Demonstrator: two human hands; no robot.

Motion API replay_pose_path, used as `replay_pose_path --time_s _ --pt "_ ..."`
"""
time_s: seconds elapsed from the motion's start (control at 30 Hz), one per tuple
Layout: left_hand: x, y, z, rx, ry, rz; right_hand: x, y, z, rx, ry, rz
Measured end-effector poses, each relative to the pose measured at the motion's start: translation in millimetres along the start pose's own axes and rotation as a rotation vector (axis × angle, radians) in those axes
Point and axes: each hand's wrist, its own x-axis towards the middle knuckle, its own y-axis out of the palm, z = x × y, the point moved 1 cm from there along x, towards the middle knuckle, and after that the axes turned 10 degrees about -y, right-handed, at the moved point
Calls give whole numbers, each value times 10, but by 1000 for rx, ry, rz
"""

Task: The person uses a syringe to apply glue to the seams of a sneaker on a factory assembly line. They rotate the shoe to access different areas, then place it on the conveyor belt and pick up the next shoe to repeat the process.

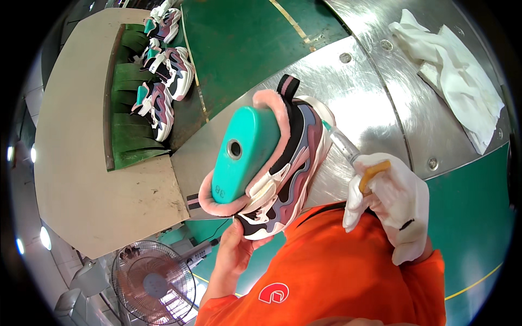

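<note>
My bare left hand grips a sneaker at its toe end, holding it tilted above the metal table. The sneaker has purple, black, white and pink panels, and plush pink lining rings its opening. A teal shoe last with a round hole fills the inside. In a white glove, my right hand closes around a clear syringe. Its teal tip points at the sole edge near the heel; whether it touches, I cannot tell. A tan curved piece shows between the gloved fingers.
A brushed metal table curves ahead, with a crumpled white cloth at the far right. Several similar sneakers ride a green conveyor belt at the far left, beside a beige board. A fan stands lower left.
</note>
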Motion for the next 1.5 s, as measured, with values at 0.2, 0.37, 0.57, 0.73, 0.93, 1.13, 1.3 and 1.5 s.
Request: replay_pose_path --time_s 0.2,0.37,0.57,0.73,0.93,1.13,1.3,1.5 --pt "-31 20 148 2 -31 110 48 211 130 -125 98 -89" --pt "-14 99 272 -77 -50 188 49 333 158 -172 135 -168" --pt "-30 266 304 29 -100 200 -4 493 138 -195 143 -305" --pt "-18 267 304 -2 -79 245 -25 532 89 -296 88 -181" --pt "-26 235 297 -126 -89 357 -39 665 108 -422 141 -240" --pt "38 -101 119 -57 87 200 -146 685 105 -526 -45 -312" --pt "581 -554 -751 371 415 -197 -225 514 216 -709 -177 -225" --pt "562 430 -1324 836 1015 227 -211 217 188 -926 -257 -45"
